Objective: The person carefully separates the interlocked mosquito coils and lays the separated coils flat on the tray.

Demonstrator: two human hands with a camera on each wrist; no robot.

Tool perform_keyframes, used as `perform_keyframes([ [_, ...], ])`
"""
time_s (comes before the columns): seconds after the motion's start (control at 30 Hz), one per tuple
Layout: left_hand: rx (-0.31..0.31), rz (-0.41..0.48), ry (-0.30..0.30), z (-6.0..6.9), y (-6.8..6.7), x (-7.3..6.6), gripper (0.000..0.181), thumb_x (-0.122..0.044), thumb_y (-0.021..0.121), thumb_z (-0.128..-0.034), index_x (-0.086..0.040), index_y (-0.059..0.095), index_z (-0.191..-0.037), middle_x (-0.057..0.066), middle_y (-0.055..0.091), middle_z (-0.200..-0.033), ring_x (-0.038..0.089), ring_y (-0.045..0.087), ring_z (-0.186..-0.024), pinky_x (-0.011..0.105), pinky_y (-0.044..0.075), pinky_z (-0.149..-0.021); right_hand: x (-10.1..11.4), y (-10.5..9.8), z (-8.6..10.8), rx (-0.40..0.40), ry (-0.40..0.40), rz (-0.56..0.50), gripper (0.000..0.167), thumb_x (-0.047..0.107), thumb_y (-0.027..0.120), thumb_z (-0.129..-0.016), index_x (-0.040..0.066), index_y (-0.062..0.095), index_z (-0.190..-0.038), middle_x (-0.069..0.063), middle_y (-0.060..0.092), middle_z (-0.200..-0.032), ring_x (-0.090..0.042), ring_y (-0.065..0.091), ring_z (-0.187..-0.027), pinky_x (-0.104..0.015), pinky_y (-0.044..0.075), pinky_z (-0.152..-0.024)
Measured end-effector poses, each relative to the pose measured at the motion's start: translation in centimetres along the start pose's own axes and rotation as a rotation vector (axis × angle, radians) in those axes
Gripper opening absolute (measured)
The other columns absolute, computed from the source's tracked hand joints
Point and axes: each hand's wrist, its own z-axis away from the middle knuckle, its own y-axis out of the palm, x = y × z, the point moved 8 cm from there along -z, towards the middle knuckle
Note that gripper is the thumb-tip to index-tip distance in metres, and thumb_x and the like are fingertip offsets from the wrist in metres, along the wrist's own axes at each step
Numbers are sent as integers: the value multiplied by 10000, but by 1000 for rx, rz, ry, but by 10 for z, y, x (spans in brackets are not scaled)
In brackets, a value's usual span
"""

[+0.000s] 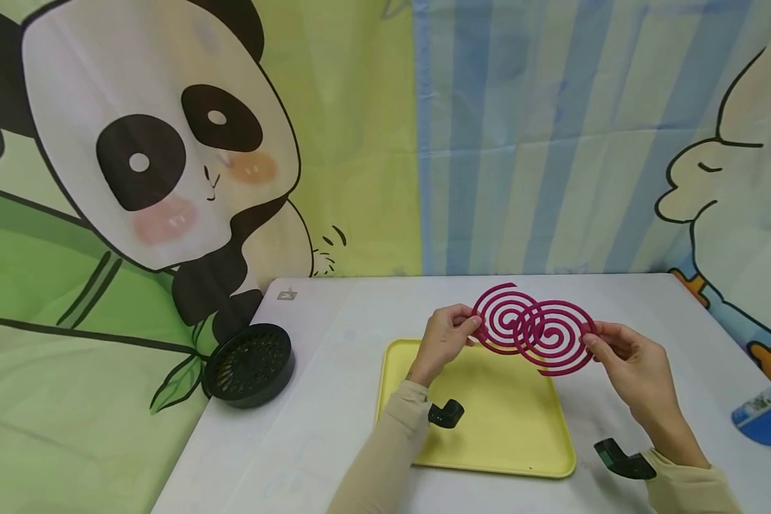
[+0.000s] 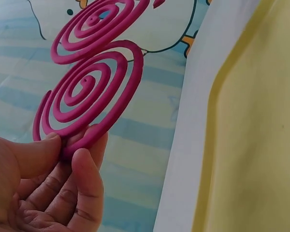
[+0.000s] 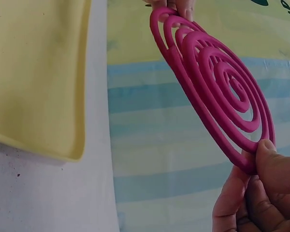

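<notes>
Two magenta mosquito coils are raised over the yellow tray (image 1: 488, 421), their spirals partly overlapping in the head view. My left hand (image 1: 443, 339) pinches the outer edge of the left mosquito coil (image 1: 512, 324) between thumb and fingers. On the other side, my right hand (image 1: 636, 360) pinches the right mosquito coil (image 1: 552, 334) by its outer edge. In the left wrist view the left coil (image 2: 86, 79) stands tilted, with the other one beyond it. The right wrist view shows the right coil (image 3: 237, 87) nearest; whether the two are interlocked I cannot tell.
A round black slotted dish (image 1: 249, 364) sits at the table's left edge. On the right edge of the view is a blue container (image 1: 767, 414), partly cut off. Behind the white table (image 1: 334, 400) hangs a printed curtain (image 1: 360, 143).
</notes>
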Motion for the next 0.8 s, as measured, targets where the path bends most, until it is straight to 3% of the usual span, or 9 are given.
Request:
perform_keyframes([
  [0.1, -6, -18, 5, 2, -9, -1, 125, -142, 647, -1001, -43, 713, -1041, 70, 749, -905, 82, 674, -750, 289, 599, -689, -1, 2, 0, 11, 3, -6, 390, 249, 646, -998, -2, 618, -1296, 30, 674, -1059, 119, 604, -811, -66, 518, -704],
  [0.3, -31, -54, 8, 5, -27, 0, 129, -137, 639, -1006, -36, 709, -1045, 70, 740, -905, 77, 655, -741, 295, 596, -692, -1, 6, -1, 26, 4, -1, 400, 253, 636, -1005, -6, 609, -1309, -177, 678, -1153, 142, 593, -811, -61, 514, -707],
  [0.4, -39, -67, 5, 6, -34, 3, 130, -131, 634, -1008, -32, 706, -1051, 68, 734, -906, 77, 649, -740, 273, 587, -683, -2, 9, -2, 30, 4, -3, 403, 249, 635, -1006, -9, 605, -1313, -221, 667, -1175, 145, 591, -808, -55, 509, -705],
  [0.8, -72, -130, 8, 15, -56, 11, 144, -126, 625, -1013, -13, 707, -1049, 91, 740, -899, 95, 634, -714, 392, 604, -721, -2, 20, -4, 68, -26, -14, 394, 235, 656, -995, -12, 614, -1298, -141, 717, -1053, 24, 670, -791, -69, 522, -699],
])
